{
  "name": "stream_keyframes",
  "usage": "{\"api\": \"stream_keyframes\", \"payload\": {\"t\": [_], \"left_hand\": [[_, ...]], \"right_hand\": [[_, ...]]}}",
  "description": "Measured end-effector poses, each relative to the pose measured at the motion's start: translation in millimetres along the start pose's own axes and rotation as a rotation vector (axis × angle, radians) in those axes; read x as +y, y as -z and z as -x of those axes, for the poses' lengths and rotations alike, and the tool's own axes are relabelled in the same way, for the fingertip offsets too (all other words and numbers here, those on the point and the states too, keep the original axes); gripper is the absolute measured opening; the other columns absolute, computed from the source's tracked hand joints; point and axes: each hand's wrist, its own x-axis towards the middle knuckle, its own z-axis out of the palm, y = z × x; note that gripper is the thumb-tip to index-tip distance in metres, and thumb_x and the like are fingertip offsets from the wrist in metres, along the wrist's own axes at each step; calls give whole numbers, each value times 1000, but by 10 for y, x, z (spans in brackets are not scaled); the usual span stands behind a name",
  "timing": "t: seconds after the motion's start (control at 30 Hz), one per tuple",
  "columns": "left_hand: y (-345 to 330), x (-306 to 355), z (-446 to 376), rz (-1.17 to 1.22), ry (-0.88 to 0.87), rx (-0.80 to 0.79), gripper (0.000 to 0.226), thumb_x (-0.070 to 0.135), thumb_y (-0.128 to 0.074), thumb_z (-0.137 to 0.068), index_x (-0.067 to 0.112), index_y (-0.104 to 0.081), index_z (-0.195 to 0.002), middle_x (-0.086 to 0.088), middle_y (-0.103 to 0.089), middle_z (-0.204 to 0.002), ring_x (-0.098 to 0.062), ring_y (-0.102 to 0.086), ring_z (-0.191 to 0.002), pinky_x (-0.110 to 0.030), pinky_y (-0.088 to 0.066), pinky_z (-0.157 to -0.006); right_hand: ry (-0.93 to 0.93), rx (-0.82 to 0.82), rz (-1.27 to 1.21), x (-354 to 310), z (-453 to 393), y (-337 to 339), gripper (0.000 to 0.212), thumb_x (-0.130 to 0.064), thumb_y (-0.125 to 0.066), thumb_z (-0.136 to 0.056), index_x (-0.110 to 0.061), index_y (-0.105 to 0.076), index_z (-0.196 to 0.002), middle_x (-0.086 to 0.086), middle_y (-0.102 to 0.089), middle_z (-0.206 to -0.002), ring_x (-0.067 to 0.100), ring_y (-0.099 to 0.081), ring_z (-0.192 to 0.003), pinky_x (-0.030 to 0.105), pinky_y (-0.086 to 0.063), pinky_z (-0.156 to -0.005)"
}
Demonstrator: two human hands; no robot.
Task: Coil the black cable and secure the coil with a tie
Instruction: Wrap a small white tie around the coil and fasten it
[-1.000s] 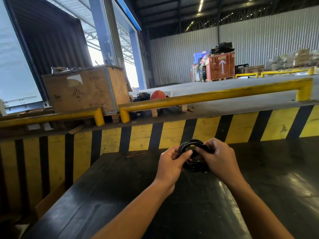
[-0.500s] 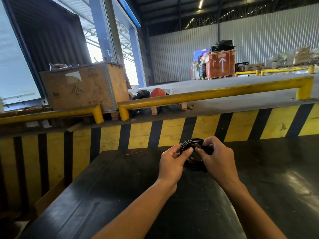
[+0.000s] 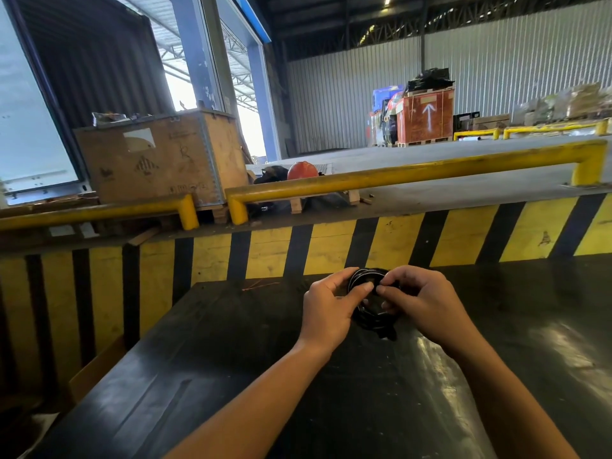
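Note:
A small coil of black cable [image 3: 371,318] is held upright just above the black table [image 3: 231,359], between both hands. My left hand [image 3: 328,309] grips the coil's left side, thumb stretched across its top. My right hand [image 3: 420,303] holds the right side, and its thumb and forefinger pinch at the top of the coil, tip to tip with the left thumb. A dark cable end sticks out below the coil. Whether a tie sits between the fingertips I cannot tell.
A thin reddish wire [image 3: 260,285] lies on the table's far edge, left of the hands. Behind the table rises a yellow-and-black striped wall [image 3: 331,250] topped by yellow rails [image 3: 397,175]. A wooden crate [image 3: 159,157] and an orange helmet [image 3: 302,170] stand beyond.
The thumbs have closed together over the top of the coil, and both hands shifted slightly. The coil stays between them at about the same spot.

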Motion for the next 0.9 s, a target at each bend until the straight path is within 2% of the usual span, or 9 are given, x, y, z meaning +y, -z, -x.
{"api": "stream_keyframes", "payload": {"t": [0.07, 0.17, 0.23, 0.37, 0.43, 0.5, 0.63, 0.77, 0.9], "left_hand": [[3, -15, 7, -40, -33, -10, 42, 15, -65, -87, 13, -58, -128, -4, -66, -121, -5, -67, -98, -17, -55, -81], [26, -8, 15, -114, -54, -20, 53, 14, -68, -85, 13, -50, -135, -6, -60, -131, -13, -65, -107, -11, -53, -79], [61, 2, 7, -167, -56, -73, 61, 13, -67, -85, 15, -42, -140, -9, -57, -135, -17, -66, -107, -11, -53, -81], [131, 24, 7, -180, -7, -231, 89, 12, -69, -83, 22, -12, -150, -10, -57, -135, -16, -70, -98, -30, -55, -90], [134, 31, 9, -216, 0, -287, 97, 11, -70, -83, 25, -1, -150, -7, -64, -127, -10, -71, -91, -26, -55, -89], [117, 43, 20, -292, -15, -326, 99, 10, -69, -83, 24, 2, -150, -8, -66, -123, -4, -71, -84, -23, -53, -89], [65, 51, 52, -438, -92, -397, 96, 13, -66, -87, 26, 6, -150, -5, -66, -124, -10, -68, -97, -29, -52, -94], [39, 83, 60, -489, -171, -445, 91, 12, -62, -89, 23, 4, -150, -4, -72, -109, -3, -67, -84, -20, -52, -86], [40, 65, 61, -461, -174, -468, 92, 10, -62, -89, 22, 5, -150, -4, -74, -99, -6, -68, -80, -22, -54, -84]], "right_hand": [[16, -50, -14, -6, 17, 33, 9, -14, -65, -83, -21, -67, -89, -2, -69, -83, 7, -68, -73, 23, -55, -62], [-4, -173, -43, 11, 42, 106, 26, -12, -66, -82, -24, -63, -105, -4, -68, -98, 4, -67, -89, 23, -57, -74], [-1, -247, -24, 29, 53, 174, 32, -8, -65, -82, -27, -61, -108, -3, -68, -102, 4, -66, -93, 24, -57, -79], [11, -298, -86, 33, 79, 262, 28, -2, -58, -85, -25, -65, -100, -2, -71, -94, 10, -71, -83, 20, -57, -71], [29, -310, -31, 43, 82, 269, 22, -6, -59, -86, -23, -67, -97, -2, -72, -88, 11, -71, -77, 21, -57, -67], [30, -305, 41, 45, 92, 263, 16, -12, -61, -86, -24, -67, -94, -1, -71, -78, 10, -71, -70, 22, -57, -62], [118, -287, 216, 0, 117, 225, 11, -24, -64, -83, -34, -64, -88, -8, -64, -65, 3, -64, -62, 17, -51, -56], [184, -217, 228, 29, 111, 166, 10, -27, -66, -82, -32, -68, -90, -10, -63, -70, 7, -62, -69, 20, -51, -59], [144, -91, 110, 151, 107, 101, 9, -24, -71, -78, -30, -69, -84, -8, -61, -83, 8, -57, -71, 17, -48, -61]]}}
